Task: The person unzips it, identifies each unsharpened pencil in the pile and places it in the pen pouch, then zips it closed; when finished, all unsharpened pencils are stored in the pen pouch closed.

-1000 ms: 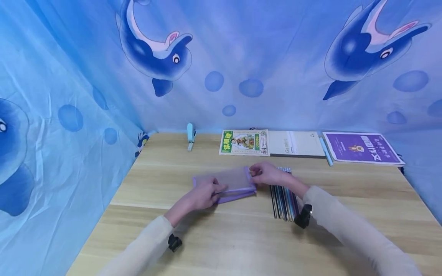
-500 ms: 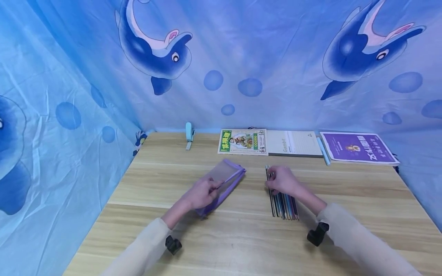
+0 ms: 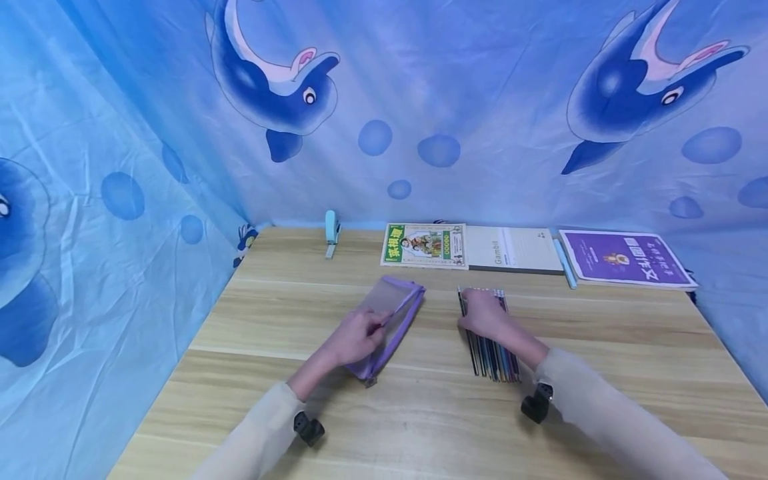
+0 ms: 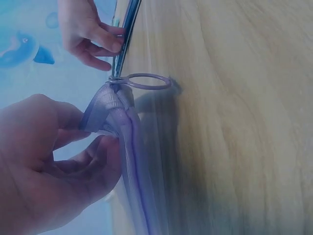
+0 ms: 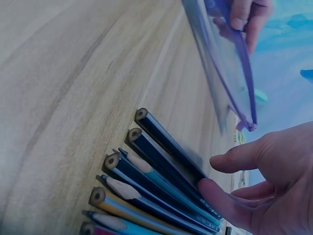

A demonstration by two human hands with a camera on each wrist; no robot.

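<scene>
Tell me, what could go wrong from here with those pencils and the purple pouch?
The pencils lie loose side by side, so the right hand at their edge might scatter or roll them. Some have sharpened tips, which could snag the see-through pouch if put inside. The left hand pinches that pouch by its edge, so it might slip.

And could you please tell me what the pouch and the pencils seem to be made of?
Purple pouch: probably sheer mesh or soft plastic with fabric edging; it is see-through and its trim looks ribbed. Pencils: apparently wood with shiny paint, as bare wood shows at sharpened tips.
</scene>
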